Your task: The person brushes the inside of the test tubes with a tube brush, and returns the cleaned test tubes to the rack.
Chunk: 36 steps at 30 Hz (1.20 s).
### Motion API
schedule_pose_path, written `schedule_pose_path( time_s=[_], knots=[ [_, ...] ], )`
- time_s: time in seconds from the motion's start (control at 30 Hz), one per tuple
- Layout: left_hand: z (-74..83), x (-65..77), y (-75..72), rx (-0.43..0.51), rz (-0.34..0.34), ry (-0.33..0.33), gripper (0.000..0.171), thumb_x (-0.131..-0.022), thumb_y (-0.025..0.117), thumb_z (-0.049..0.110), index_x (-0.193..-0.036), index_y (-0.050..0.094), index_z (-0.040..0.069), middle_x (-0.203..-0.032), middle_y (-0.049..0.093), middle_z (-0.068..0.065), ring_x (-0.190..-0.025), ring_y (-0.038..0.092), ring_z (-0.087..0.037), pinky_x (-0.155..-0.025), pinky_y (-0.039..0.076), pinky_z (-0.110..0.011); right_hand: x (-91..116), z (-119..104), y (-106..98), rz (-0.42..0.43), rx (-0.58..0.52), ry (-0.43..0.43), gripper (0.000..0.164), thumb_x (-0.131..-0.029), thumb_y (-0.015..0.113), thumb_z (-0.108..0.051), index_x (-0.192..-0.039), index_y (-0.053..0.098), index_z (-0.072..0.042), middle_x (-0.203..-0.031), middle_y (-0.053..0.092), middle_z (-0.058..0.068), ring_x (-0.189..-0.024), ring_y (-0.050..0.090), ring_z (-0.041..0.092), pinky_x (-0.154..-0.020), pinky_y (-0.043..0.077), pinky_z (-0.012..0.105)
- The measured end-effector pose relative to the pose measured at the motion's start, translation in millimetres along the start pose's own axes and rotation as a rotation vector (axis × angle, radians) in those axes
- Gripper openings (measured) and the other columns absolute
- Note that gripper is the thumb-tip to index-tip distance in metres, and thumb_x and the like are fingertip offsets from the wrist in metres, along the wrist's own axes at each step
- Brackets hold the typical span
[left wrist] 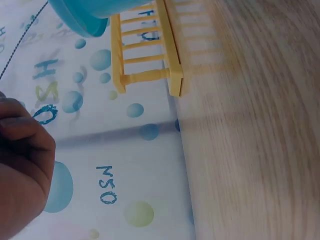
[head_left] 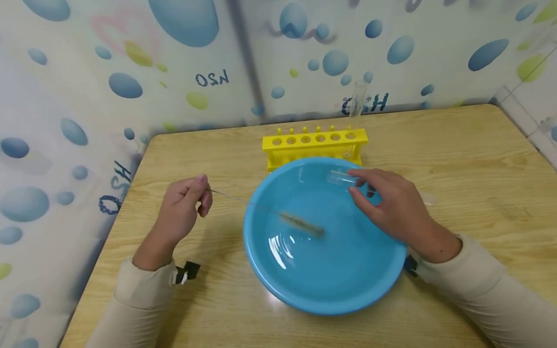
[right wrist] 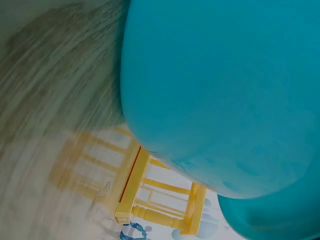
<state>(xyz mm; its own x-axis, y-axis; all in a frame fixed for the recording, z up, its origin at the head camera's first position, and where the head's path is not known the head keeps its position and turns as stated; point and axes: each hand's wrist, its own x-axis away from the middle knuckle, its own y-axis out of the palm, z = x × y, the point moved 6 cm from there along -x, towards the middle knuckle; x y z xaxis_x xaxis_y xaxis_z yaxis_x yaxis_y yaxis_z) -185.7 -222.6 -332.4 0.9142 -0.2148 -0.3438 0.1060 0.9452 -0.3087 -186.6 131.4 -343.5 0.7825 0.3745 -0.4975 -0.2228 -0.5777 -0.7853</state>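
Note:
My left hand (head_left: 184,200) pinches the thin wire handle of a test tube brush (head_left: 300,223). The bristles, blurred, are over the blue basin (head_left: 250,241). In the left wrist view the curled left hand (left wrist: 25,145) appears at the left edge, with the twisted wire (left wrist: 22,40) above it. Over the basin's far right part, my right hand (head_left: 396,203) holds a clear test tube (head_left: 341,178) between thumb and fingers, its far end pointing left. The right wrist view shows mostly the basin's outer wall (right wrist: 215,90); the right hand is out of that view.
Behind the basin stands a yellow test tube rack (head_left: 313,140), with a clear tube (head_left: 358,101) upright at its right end. A small transparent item (head_left: 428,198) lies on the wooden table (head_left: 470,193) right of the basin. A patterned wall (head_left: 270,53) borders the table's back.

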Motion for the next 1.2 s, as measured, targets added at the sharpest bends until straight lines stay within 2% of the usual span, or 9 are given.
schedule_pose_path(
  time_s=[0.1,0.2,0.43,0.57,0.67,0.93,1.2],
  knots=[
    [3.3,-1.4,-5.7,0.073,0.052,0.063,0.050,-0.109,0.038,0.012,-0.060,0.046,0.000,-0.051,0.043,-0.002,-0.047,0.039,-0.014,-0.047,0.032,-0.031,-1,-1,1,-0.011,0.023,-0.004,0.035,-0.088,0.075,-0.015,-0.122,0.068,-0.007,-0.098,0.074,0.009,-0.076,0.066,0.018,-0.063,0.056,0.038],
    [3.8,-2.5,-11.4,0.133,0.102,0.092,0.050,-0.108,0.038,0.012,-0.061,0.044,-0.003,-0.052,0.043,-0.002,-0.046,0.039,-0.013,-0.046,0.031,-0.030,-2,-2,3,-0.038,0.048,-0.005,0.034,-0.088,0.075,-0.017,-0.120,0.069,-0.009,-0.093,0.073,0.007,-0.073,0.063,0.017,-0.062,0.053,0.035],
    [3.0,-2.1,-22.1,0.209,0.221,0.057,0.052,-0.109,0.041,0.018,-0.062,0.040,-0.003,-0.052,0.043,0.000,-0.045,0.037,-0.014,-0.045,0.028,-0.029,-2,-1,4,-0.056,0.065,-0.011,0.032,-0.086,0.076,-0.019,-0.116,0.071,-0.009,-0.086,0.071,0.004,-0.067,0.058,0.015,-0.060,0.047,0.032],
    [3.6,-2.6,-25.1,0.269,0.238,0.058,0.052,-0.109,0.041,0.022,-0.062,0.040,0.000,-0.052,0.042,0.001,-0.044,0.034,-0.014,-0.044,0.022,-0.030,-2,-1,4,-0.052,0.057,-0.018,0.032,-0.086,0.076,-0.018,-0.115,0.071,-0.009,-0.085,0.071,0.004,-0.065,0.057,0.015,-0.059,0.046,0.031],
    [4.2,-2.7,-26.5,0.276,0.254,0.053,0.052,-0.109,0.042,0.026,-0.063,0.040,0.002,-0.052,0.042,0.002,-0.044,0.034,-0.014,-0.045,0.020,-0.030,-2,-1,4,-0.056,0.056,-0.018,0.031,-0.085,0.076,-0.018,-0.115,0.072,-0.009,-0.085,0.071,0.004,-0.065,0.058,0.015,-0.059,0.046,0.031],
    [2.2,-2.9,-29.0,0.302,0.269,0.070,0.051,-0.108,0.042,0.025,-0.063,0.041,0.003,-0.052,0.044,0.003,-0.044,0.034,-0.013,-0.044,0.018,-0.029,-1,-1,4,-0.066,0.037,-0.054,0.030,-0.083,0.077,-0.018,-0.111,0.073,-0.010,-0.082,0.071,0.003,-0.065,0.060,0.015,-0.056,0.046,0.027],
    [4.4,-2.8,-30.1,0.292,0.318,0.045,0.051,-0.108,0.043,0.026,-0.062,0.043,0.004,-0.053,0.044,0.003,-0.045,0.036,-0.013,-0.045,0.022,-0.027,1,-1,3,-0.060,0.006,-0.055,0.029,-0.082,0.077,-0.017,-0.110,0.073,-0.009,-0.080,0.069,0.002,-0.063,0.055,0.013,-0.055,0.045,0.026]
  ],
)
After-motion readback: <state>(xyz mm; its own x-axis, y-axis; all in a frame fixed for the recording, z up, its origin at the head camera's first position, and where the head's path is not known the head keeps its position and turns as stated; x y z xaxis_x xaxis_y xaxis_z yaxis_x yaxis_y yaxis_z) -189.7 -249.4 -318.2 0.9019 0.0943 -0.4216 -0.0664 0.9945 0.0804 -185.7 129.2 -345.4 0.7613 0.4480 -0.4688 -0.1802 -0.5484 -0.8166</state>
